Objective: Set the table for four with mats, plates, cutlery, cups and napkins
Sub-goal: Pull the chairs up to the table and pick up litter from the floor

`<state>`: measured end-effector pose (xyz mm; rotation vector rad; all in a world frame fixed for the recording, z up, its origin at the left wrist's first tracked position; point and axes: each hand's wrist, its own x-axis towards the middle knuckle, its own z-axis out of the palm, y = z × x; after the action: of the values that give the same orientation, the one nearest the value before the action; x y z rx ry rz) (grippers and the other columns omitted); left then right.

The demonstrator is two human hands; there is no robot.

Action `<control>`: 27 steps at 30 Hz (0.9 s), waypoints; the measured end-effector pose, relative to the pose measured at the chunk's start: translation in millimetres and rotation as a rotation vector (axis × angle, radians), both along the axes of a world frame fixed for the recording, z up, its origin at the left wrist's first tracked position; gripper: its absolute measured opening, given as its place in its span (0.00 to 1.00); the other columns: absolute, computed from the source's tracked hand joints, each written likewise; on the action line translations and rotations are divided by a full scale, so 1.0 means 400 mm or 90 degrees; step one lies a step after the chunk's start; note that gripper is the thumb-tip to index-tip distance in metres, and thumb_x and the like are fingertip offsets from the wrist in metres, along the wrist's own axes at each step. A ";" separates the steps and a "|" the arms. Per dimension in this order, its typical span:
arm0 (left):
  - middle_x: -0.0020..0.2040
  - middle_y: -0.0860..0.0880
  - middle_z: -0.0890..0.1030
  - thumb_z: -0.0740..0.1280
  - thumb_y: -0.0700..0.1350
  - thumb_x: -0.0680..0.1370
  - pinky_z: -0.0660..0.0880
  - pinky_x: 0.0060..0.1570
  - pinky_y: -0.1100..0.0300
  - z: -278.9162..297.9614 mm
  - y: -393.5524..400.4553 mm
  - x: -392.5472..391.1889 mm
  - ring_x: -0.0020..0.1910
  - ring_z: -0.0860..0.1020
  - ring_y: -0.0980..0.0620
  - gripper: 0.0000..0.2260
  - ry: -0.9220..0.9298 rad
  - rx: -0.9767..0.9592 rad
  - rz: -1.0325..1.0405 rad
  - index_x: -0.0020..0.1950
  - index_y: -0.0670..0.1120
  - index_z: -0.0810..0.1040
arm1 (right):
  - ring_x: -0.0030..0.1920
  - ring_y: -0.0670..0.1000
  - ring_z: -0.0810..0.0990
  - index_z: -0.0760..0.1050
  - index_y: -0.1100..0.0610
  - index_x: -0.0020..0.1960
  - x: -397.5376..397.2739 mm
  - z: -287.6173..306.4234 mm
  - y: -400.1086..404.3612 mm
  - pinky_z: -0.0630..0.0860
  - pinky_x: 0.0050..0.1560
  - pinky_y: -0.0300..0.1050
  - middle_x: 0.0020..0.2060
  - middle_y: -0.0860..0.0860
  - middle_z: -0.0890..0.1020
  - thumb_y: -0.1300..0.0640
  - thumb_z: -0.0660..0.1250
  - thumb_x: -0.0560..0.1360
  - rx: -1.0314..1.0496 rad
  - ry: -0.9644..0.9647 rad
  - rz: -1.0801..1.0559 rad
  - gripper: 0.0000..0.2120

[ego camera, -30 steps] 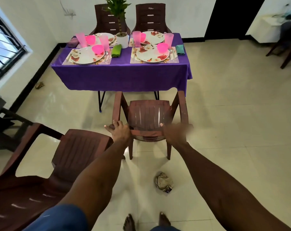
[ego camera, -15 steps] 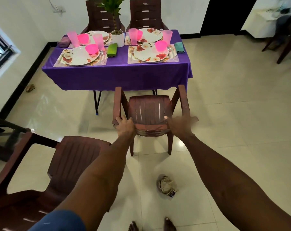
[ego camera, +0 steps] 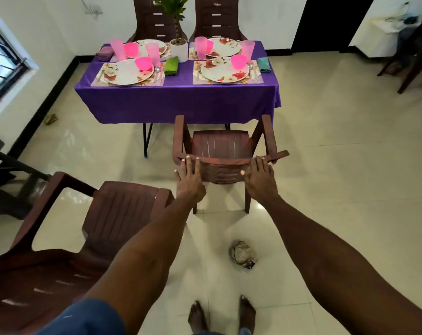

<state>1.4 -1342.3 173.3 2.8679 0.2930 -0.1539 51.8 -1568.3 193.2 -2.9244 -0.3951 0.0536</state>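
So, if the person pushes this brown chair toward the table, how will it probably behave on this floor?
The chair looks like moulded plastic, so probably light and fairly stiff. The tiled floor is glossy, so its legs would likely slide easily. Both hands, left hand and right hand, rest high on the backrest, so a hard push might tip it forward rather than slide it.

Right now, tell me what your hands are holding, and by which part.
Nothing is gripped: left hand and right hand rest with straight fingers on the brown chair's backrest top edge.
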 end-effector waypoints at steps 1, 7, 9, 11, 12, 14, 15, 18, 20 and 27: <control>0.80 0.40 0.46 0.62 0.46 0.78 0.49 0.74 0.37 -0.004 -0.005 -0.028 0.78 0.45 0.38 0.36 -0.026 -0.021 0.012 0.80 0.46 0.44 | 0.72 0.63 0.64 0.63 0.65 0.73 -0.033 -0.004 0.012 0.62 0.72 0.58 0.71 0.63 0.67 0.47 0.50 0.79 0.025 -0.011 -0.013 0.30; 0.58 0.43 0.79 0.59 0.46 0.80 0.72 0.57 0.48 -0.035 -0.004 -0.230 0.59 0.75 0.41 0.12 -0.064 -0.023 -0.003 0.60 0.43 0.74 | 0.46 0.64 0.79 0.77 0.65 0.48 -0.284 -0.054 0.102 0.74 0.47 0.53 0.44 0.62 0.80 0.63 0.65 0.69 0.029 0.004 -0.001 0.09; 0.53 0.42 0.82 0.59 0.46 0.80 0.76 0.50 0.50 -0.047 0.008 -0.304 0.52 0.79 0.40 0.11 -0.042 -0.014 -0.008 0.54 0.43 0.77 | 0.47 0.64 0.79 0.77 0.65 0.46 -0.368 -0.060 0.134 0.74 0.48 0.53 0.44 0.62 0.80 0.64 0.62 0.72 0.052 0.040 -0.010 0.07; 0.50 0.42 0.83 0.59 0.44 0.79 0.78 0.47 0.50 -0.068 0.020 -0.381 0.48 0.80 0.40 0.10 -0.012 -0.027 -0.013 0.53 0.43 0.79 | 0.47 0.63 0.79 0.77 0.65 0.45 -0.444 -0.070 0.157 0.75 0.49 0.51 0.44 0.61 0.81 0.64 0.61 0.73 0.054 0.065 -0.020 0.07; 0.50 0.43 0.83 0.59 0.43 0.79 0.79 0.48 0.50 -0.078 0.029 -0.430 0.48 0.81 0.40 0.10 0.007 -0.029 -0.018 0.53 0.44 0.79 | 0.46 0.63 0.80 0.77 0.65 0.44 -0.489 -0.076 0.171 0.75 0.49 0.50 0.43 0.61 0.81 0.64 0.61 0.73 0.052 0.080 -0.019 0.07; 0.52 0.43 0.83 0.58 0.42 0.78 0.79 0.49 0.49 -0.098 0.049 -0.515 0.49 0.81 0.41 0.11 0.031 -0.030 -0.024 0.55 0.44 0.79 | 0.46 0.62 0.80 0.77 0.64 0.44 -0.563 -0.089 0.196 0.75 0.49 0.49 0.43 0.60 0.81 0.63 0.61 0.73 0.062 0.107 -0.010 0.07; 0.52 0.42 0.82 0.58 0.43 0.78 0.79 0.49 0.49 -0.105 0.059 -0.554 0.50 0.81 0.40 0.12 0.037 -0.028 -0.028 0.56 0.44 0.79 | 0.46 0.61 0.80 0.77 0.64 0.45 -0.594 -0.097 0.211 0.75 0.50 0.48 0.43 0.60 0.82 0.63 0.61 0.73 0.070 0.117 -0.006 0.08; 0.53 0.42 0.82 0.57 0.44 0.79 0.76 0.49 0.50 -0.107 0.085 -0.657 0.50 0.80 0.40 0.12 0.039 -0.024 -0.008 0.56 0.45 0.78 | 0.46 0.60 0.80 0.77 0.62 0.45 -0.687 -0.098 0.254 0.76 0.48 0.48 0.43 0.59 0.82 0.62 0.59 0.74 0.103 0.126 -0.013 0.08; 0.52 0.42 0.82 0.58 0.44 0.79 0.75 0.47 0.51 -0.103 0.102 -0.733 0.49 0.80 0.40 0.12 0.025 -0.022 0.006 0.54 0.44 0.79 | 0.47 0.61 0.80 0.76 0.61 0.45 -0.767 -0.095 0.281 0.76 0.48 0.49 0.44 0.59 0.81 0.61 0.59 0.74 0.120 0.121 -0.013 0.08; 0.49 0.41 0.83 0.60 0.44 0.78 0.77 0.45 0.51 -0.085 0.165 -1.045 0.47 0.81 0.38 0.10 -0.003 -0.033 0.001 0.51 0.42 0.79 | 0.50 0.62 0.80 0.77 0.61 0.50 -1.075 -0.108 0.361 0.70 0.44 0.45 0.49 0.59 0.82 0.61 0.59 0.75 0.090 0.133 -0.032 0.09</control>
<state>-416.5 -1276.2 139.2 2.8167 0.2866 -0.1514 -378.4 -1424.1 150.0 -2.7528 -0.2790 0.3072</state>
